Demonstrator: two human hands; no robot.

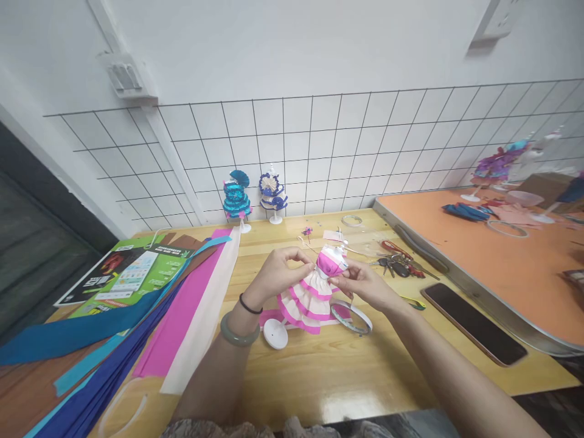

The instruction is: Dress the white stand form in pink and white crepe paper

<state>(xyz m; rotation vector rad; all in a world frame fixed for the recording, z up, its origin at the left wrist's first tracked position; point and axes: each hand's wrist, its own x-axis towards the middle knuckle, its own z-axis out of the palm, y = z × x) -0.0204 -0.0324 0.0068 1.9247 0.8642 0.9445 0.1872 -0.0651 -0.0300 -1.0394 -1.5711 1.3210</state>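
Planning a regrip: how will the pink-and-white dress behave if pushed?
The dress will probably crush: its pleats look thin and papery. It may also tip: it leans, and its round base looks small.

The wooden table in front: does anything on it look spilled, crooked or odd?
No spill shows. The pink-and-cream dress figure leans, its white base tipped, but the left hand and right hand hold it. The keys and phone seem slightly out of place near craft pieces.
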